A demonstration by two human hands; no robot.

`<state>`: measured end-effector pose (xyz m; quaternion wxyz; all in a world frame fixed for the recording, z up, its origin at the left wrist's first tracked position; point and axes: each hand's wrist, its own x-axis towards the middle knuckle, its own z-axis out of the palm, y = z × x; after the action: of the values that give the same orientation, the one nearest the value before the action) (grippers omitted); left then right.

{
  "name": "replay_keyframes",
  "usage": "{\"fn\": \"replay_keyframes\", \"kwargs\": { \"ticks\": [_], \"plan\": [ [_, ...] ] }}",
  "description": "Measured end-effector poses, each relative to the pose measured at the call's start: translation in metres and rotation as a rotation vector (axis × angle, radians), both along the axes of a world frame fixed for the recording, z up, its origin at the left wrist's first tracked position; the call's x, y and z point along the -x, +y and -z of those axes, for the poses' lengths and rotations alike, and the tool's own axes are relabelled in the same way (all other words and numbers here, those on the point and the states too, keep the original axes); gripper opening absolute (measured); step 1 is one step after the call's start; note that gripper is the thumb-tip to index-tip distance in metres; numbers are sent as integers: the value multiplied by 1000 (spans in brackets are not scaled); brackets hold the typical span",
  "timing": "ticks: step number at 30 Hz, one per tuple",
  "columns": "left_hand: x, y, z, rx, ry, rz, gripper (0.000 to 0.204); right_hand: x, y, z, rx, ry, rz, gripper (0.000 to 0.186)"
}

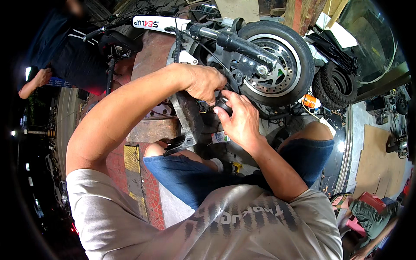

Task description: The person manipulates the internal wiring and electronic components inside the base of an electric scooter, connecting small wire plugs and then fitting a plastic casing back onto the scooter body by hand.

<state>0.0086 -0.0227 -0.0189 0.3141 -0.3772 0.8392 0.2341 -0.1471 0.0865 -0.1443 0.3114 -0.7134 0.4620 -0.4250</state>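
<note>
Our right hand [242, 116] grips a black part [223, 104], wheel [289, 65] at 1 o'clock; we can't tell what our left hand [202, 83] grips.

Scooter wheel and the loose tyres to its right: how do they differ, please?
The wheel carries a metal brake disc; the loose tyres show none. The wheel is joined to a fork; the tyres lie together, unmounted. Each tyre looks smaller than the wheel. Both have round black rubber.

Lettering [146, 23] marks the white panel [170, 23], black fork arm [245, 45] and grey shirt [260, 236]
</note>
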Motion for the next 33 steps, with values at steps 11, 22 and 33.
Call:
{"fn": "replay_keyframes", "kwargs": {
  "ticks": [11,22,33],
  "plan": [
    [2,0,11,-74,-75,63,38,-2,3,5,-97,0,30,35],
    [2,-5,14,-53,-117,-2,42,-6,1,16,-68,-39,64,32],
    [-1,-8,21,-150,-58,-51,37,-8,5,22,-75,-83,36,33]
  ]
}}
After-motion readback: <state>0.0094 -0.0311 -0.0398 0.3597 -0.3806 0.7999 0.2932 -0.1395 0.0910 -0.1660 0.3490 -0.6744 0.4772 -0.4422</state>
